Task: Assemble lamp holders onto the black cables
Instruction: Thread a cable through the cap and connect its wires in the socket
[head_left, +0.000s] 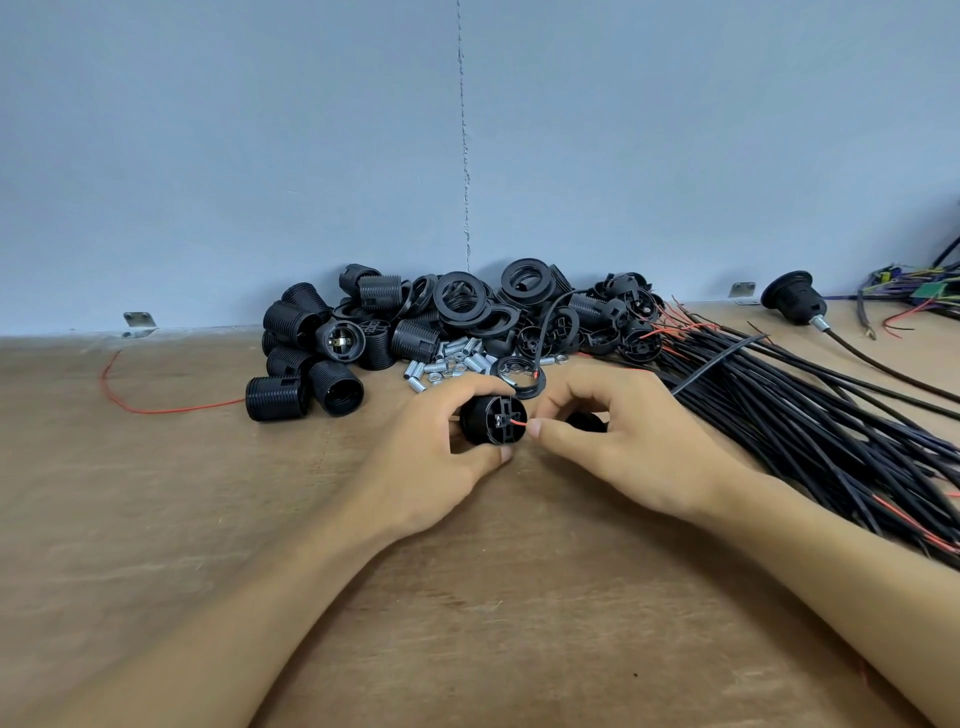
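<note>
Slippage looked the likeliest trouble in the head view: the left hand (441, 452) had its fingers and thumb curled round a black round plastic lamp holder core (491, 415), held just above the brown wooden table (467, 597) with its slotted end face turned towards the camera. The right hand (613, 441) pinched a thin red wire (518, 423) between thumb and forefinger, the wire's tip at the middle of that face. By my reckoning the wire was being fed into its contact. A soft strand pushed off-line could buckle or fray rather than seat, and whether it had entered at all was too small to tell. A slack pinch could let it spring out. A black plastic ring (519, 379) lay just behind the hands with a black cable passing through it, so a hard tug on the wire might drag that along. The bundle of long black cables (810, 415) lay near the right wrist, where a sweep of the arm could snag it. The heap of black threaded holder shells (415, 317) and small silver threaded tubes (447, 361) lay beyond, against the grey wall (260, 156).
</note>
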